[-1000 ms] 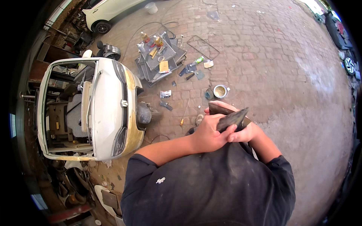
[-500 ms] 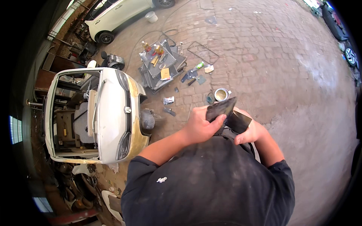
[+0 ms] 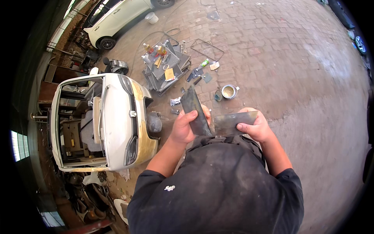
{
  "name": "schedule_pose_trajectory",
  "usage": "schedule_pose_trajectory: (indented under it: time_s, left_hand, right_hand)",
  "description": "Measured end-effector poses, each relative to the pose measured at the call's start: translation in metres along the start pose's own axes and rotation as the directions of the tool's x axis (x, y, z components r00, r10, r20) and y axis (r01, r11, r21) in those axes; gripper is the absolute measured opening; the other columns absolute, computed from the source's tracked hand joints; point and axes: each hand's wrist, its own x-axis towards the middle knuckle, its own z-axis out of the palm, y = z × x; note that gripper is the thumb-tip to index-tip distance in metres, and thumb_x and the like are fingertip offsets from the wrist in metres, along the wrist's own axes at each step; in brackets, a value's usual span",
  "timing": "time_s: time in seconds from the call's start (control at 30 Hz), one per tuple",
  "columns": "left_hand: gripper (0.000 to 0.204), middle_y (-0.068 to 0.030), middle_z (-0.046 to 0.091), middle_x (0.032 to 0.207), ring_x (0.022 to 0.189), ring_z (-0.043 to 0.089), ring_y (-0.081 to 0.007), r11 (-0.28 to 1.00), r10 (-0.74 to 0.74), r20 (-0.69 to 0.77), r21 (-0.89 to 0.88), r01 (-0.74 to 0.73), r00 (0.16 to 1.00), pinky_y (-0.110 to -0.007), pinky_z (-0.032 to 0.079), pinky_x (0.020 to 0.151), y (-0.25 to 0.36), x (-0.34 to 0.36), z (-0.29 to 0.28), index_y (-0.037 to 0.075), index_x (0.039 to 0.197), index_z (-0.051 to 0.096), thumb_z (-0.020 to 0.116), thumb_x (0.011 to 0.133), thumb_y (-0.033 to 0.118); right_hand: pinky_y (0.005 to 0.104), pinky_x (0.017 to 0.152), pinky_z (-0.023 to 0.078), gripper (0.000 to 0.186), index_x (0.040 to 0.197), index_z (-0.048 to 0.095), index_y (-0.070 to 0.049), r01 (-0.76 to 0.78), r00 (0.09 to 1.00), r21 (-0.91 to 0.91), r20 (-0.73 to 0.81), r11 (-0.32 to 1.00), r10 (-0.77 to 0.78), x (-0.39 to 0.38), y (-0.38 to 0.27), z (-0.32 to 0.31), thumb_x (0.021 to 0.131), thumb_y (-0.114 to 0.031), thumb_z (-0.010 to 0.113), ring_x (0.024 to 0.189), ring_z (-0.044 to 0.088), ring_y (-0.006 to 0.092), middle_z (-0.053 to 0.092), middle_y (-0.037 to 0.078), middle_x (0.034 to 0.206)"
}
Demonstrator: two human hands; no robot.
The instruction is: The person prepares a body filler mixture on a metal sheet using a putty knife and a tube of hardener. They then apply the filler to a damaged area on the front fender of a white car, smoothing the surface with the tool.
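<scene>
Head: dark plates (image 3: 228, 122) pinched between fingers (image 3: 206, 112).

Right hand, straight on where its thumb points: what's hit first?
Probably the dark plate in the left hand, with the flat plate in the right hand leading; depth between them is unclear.

A dusty black short-sleeved shirt (image 3: 233, 183) bears a small white emblem (image 3: 170, 188).
</scene>
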Motion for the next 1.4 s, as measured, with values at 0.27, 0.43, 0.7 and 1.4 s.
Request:
schedule_pose_trajectory:
  time_s: [0.27, 0.43, 0.7, 1.4]
  left_hand:
    - [0.03, -0.0089, 0.067, 0.112, 0.102, 0.066, -0.0184, 0.971, -0.165, 0.09, -0.161, 0.178, 0.982, -0.034, 0.056, 0.089, -0.019, -0.046, -0.025, 0.0, 0.123, 0.058, 0.063, 0.098, 0.016]
    - [0.027, -0.0058, 0.068, 0.111, 0.1, 0.066, -0.0147, 0.989, 0.01, -0.159, 0.146, 0.013, 0.987, -0.033, 0.054, 0.089, -0.005, -0.089, -0.049, 0.001, 0.123, 0.059, 0.063, 0.097, 0.008]
    - [0.018, -0.0041, 0.072, 0.093, 0.082, 0.064, -0.0101, 0.863, 0.287, -0.247, 0.485, -0.139, 0.926, -0.031, 0.054, 0.074, 0.019, -0.166, -0.101, -0.003, 0.104, 0.067, 0.069, 0.092, 0.011]
    - [0.027, -0.009, 0.072, 0.102, 0.092, 0.067, -0.0153, 0.849, 0.221, -0.124, 0.512, -0.128, 0.967, -0.033, 0.053, 0.083, -0.036, -0.201, -0.012, 0.0, 0.109, 0.067, 0.071, 0.09, 0.019]
  right_hand:
    - [0.0414, 0.113, 0.036, 0.096, 0.153, 0.023, -0.003, 0.059, 0.998, 0.156, 0.016, 0.986, -0.062, 0.007, 0.044, 0.095, 0.084, -0.036, 0.08, 0.139, 0.041, 0.0261, 0.039, 0.016, 0.151]
    - [0.0436, 0.118, 0.028, 0.136, 0.16, 0.009, -0.004, 0.026, 0.978, 0.095, 0.206, 0.995, -0.046, 0.002, 0.082, 0.149, 0.065, -0.063, 0.086, 0.148, 0.028, 0.0262, 0.027, 0.012, 0.16]
    - [0.042, 0.117, 0.027, 0.093, 0.158, 0.017, 0.0, -0.055, 0.993, -0.071, 0.1, 0.996, 0.062, -0.009, 0.107, 0.221, 0.09, -0.033, 0.071, 0.144, 0.032, 0.026, 0.034, 0.013, 0.156]
    - [0.0396, 0.109, 0.039, 0.101, 0.15, 0.032, 0.005, -0.307, 0.744, -0.336, 0.499, 0.89, 0.445, -0.022, 0.093, 0.146, 0.083, -0.058, 0.075, 0.128, 0.048, 0.0229, 0.052, 0.012, 0.139]
